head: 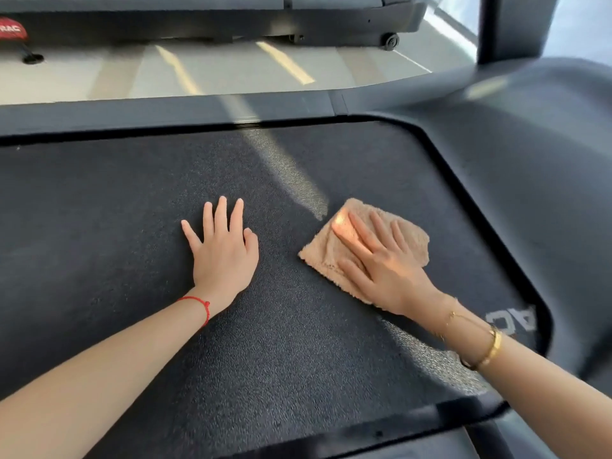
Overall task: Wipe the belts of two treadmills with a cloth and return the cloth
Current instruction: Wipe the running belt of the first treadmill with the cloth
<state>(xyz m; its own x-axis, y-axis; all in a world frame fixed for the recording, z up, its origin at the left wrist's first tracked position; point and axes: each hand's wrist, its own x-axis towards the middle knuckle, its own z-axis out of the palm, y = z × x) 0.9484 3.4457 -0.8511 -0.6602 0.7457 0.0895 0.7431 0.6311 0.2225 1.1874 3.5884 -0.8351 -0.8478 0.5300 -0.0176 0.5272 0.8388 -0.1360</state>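
The treadmill belt (198, 342) fills most of what I can see, a dark, grainy mat running from one side of the view to the other, with a pale stripe of sunlight slanting across it. Its dark side rail (165, 112) runs along the far edge, and the curved motor hood (530, 160) rises at the right, where part of a grey logo (510, 321) shows beside the person's wrist. Beyond the rail lies a light floor (231, 71) with yellow lines, and across it stands a second treadmill (231, 24), a small wheel under its end.

Both of the person's bare arms reach out over the belt. The left hand (223, 253) lies flat on the belt, fingers straight and slightly spread, holding nothing; a red string bracelet (202, 306) circles that wrist. Just beside it to the right, a tan fluffy cloth (410, 236) lies on the belt, and the right hand (381, 270) presses down on it with straight, spread fingers, sunlight catching the index finger. A gold bangle (491, 349) and a thin chain sit on the right wrist.
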